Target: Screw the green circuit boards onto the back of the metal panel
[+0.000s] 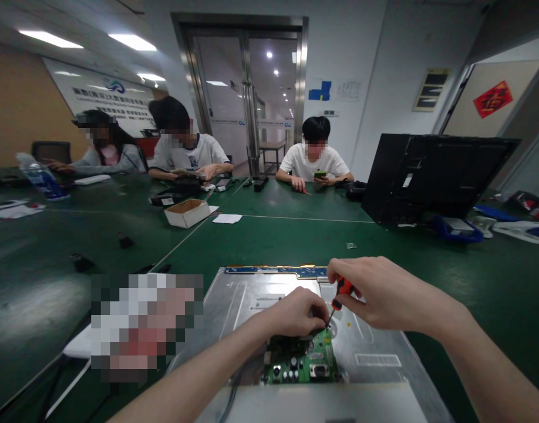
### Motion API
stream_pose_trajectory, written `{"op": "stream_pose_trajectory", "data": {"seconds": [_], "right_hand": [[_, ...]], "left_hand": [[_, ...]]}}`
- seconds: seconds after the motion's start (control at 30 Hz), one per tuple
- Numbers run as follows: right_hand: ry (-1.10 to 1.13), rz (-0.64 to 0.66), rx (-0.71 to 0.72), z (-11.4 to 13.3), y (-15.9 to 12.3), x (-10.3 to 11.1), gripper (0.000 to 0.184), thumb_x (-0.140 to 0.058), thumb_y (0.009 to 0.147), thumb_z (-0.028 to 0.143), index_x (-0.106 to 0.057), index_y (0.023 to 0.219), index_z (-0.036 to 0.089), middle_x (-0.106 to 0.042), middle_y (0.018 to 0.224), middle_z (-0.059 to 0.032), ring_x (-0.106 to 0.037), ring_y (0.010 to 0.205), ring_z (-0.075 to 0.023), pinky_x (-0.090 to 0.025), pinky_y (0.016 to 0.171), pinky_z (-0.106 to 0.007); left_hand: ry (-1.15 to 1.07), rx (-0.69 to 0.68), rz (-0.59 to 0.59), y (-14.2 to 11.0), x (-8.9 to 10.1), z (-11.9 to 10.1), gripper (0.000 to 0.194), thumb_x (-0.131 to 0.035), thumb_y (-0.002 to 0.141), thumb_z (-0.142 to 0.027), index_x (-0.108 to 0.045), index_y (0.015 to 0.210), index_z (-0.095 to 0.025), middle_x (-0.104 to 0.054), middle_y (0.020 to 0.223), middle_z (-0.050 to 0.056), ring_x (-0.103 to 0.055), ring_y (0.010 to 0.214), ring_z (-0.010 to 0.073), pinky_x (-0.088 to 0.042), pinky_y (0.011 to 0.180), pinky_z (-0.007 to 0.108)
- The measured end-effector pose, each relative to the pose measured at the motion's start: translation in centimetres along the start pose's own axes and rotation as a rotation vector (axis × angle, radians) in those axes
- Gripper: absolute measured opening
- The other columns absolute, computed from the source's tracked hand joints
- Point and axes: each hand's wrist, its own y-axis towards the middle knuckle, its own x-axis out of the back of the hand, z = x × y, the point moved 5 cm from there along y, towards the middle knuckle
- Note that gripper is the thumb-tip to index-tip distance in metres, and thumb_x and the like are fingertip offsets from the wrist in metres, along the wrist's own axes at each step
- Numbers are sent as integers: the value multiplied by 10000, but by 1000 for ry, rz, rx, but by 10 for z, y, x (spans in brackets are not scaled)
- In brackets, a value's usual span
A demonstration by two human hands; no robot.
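A screwdriver (343, 288) with a red and black handle is gripped in my right hand (379, 294). Its thin shaft slants down to the upper right corner of a green circuit board (300, 359). My left hand (298, 311) is closed over the board's top edge, its fingertips pinched beside the screwdriver's tip. Whatever lies between those fingers is hidden. The board sits on a flat silver metal panel (375, 338), which has a narrow blue circuit strip (269, 271) along its far edge. Part of the board is covered by my left hand.
On the green table (305, 241) stand an open cardboard box (188, 213) and, at right, a black monitor (432, 179). A blue tray (458, 229) is beside it. Cables (49, 376) run at left near a blurred-out object (146, 329). Several people sit across the table.
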Motion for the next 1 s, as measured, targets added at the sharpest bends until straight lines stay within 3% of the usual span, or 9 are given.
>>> {"op": "stream_pose_trajectory", "data": {"seconds": [0.2, 0.37, 0.47, 0.67, 0.73, 0.87, 1.0], "right_hand": [[-94, 1, -75, -7, 5, -2, 115, -616, 887, 292, -597, 985, 234, -719, 847, -23, -664, 752, -227, -321, 568, -286], [-26, -25, 40, -1, 0, -1, 164, -557, 854, 166, -558, 1007, 225, -692, 938, -17, -637, 771, -188, -357, 625, -287], [-8, -8, 38, 0, -1, -2, 182, -547, 845, 139, -535, 1006, 223, -690, 911, -5, -629, 736, -174, -343, 608, -275], [-191, -58, -49, -5, 7, -3, 116, -623, 892, 298, -563, 962, 228, -687, 743, -9, -647, 666, -205, -237, 530, -273], [-218, -67, -52, -5, 9, -4, 123, -626, 892, 324, -575, 929, 219, -693, 773, -24, -648, 671, -206, -223, 521, -279], [-147, -84, 14, 0, 6, -3, 82, -592, 868, 226, -570, 945, 207, -684, 915, -29, -633, 717, -182, -271, 546, -281], [-89, -47, 49, 3, 4, -3, 148, -569, 847, 154, -568, 983, 213, -687, 913, -17, -638, 740, -175, -303, 569, -277]], "left_hand": [[0, 5, -2, 1, 0, 1, 169, -647, 732, -64, -768, 789, -167, -720, 727, 1, -628, 669, 147, -451, 651, 217], [-5, 11, -1, 2, 0, 1, 165, -646, 734, -60, -766, 792, -159, -717, 727, 3, -624, 671, 148, -447, 654, 220], [-5, 14, 0, 1, 0, 0, 167, -644, 737, -56, -764, 788, -160, -717, 730, 2, -621, 671, 146, -444, 659, 221], [-3, 16, 5, 1, -1, 0, 179, -640, 740, -55, -766, 803, -166, -725, 759, 7, -629, 702, 153, -448, 679, 229], [-2, 17, 6, 1, -1, 0, 174, -639, 746, -64, -767, 804, -166, -726, 762, 9, -630, 705, 155, -449, 679, 231], [-1, 17, 8, 1, -1, 1, 188, -631, 743, -68, -771, 823, -164, -727, 758, 9, -627, 689, 154, -450, 667, 231], [-4, 11, 7, 0, -1, 1, 189, -631, 745, -72, -772, 825, -170, -723, 750, 1, -624, 684, 150, -450, 654, 222]]}}
